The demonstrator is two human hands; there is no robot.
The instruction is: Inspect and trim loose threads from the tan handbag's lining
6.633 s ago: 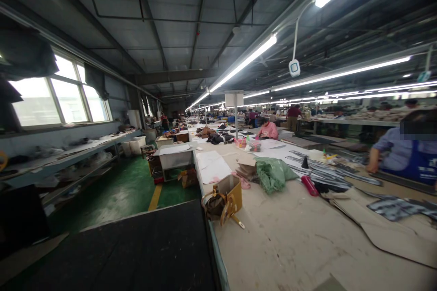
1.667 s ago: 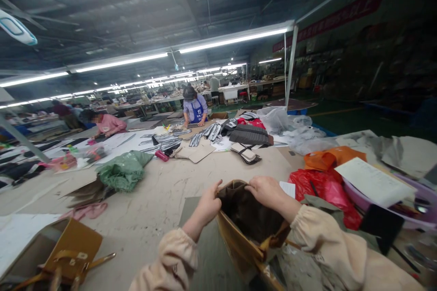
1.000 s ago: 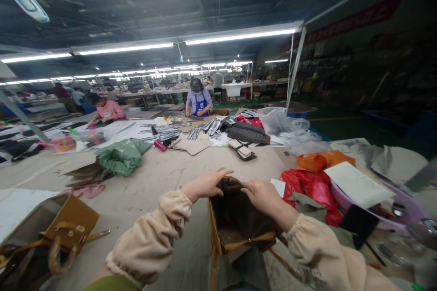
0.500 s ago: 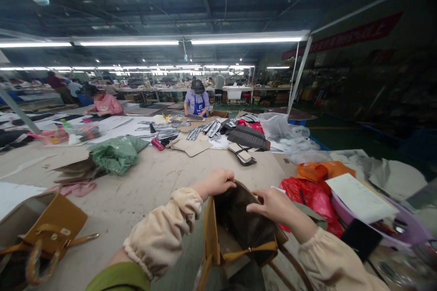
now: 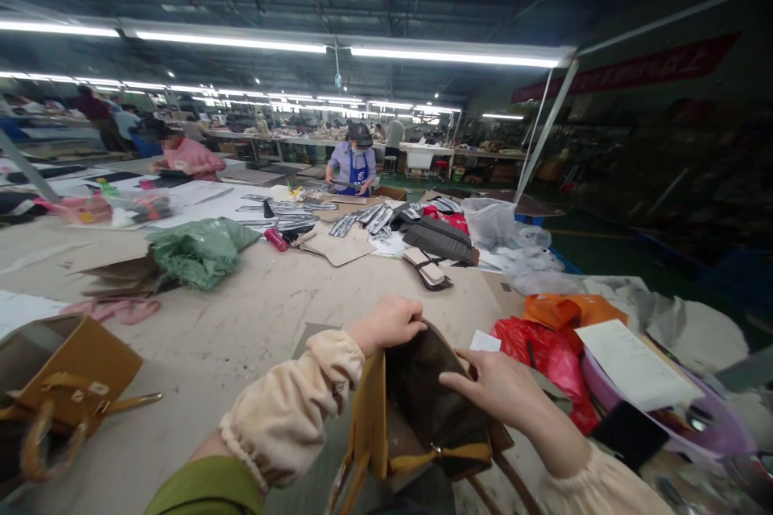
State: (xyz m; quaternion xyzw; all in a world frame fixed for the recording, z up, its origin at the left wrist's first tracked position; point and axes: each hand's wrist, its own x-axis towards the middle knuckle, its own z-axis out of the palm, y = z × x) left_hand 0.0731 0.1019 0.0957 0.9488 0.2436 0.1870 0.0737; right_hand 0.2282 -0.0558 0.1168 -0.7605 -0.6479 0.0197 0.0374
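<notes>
A tan handbag (image 5: 371, 426) with a dark brown lining stands open on the worktable right in front of me. My left hand (image 5: 392, 322) is closed on the far rim of the bag's mouth, holding it up. My right hand (image 5: 492, 382) rests on the right side of the opening, fingers pointing into the lining and partly curled over the edge. Both wrists wear beige elastic sleeve covers. The inside of the bag is dark and I cannot see anything in it.
Another tan handbag (image 5: 72, 374) lies at the left edge of the table (image 5: 241, 322). Red and orange plastic bags (image 5: 552, 334), a paper sheet (image 5: 634, 366) and a purple tub sit at my right. A green bag (image 5: 196, 249), cardboard patterns and dark pieces lie farther off. Two people work across the table.
My view has turned from the factory aisle to the bag before me. Over the last second my left hand shifted along the rim and the bag's mouth tilted more toward me.
</notes>
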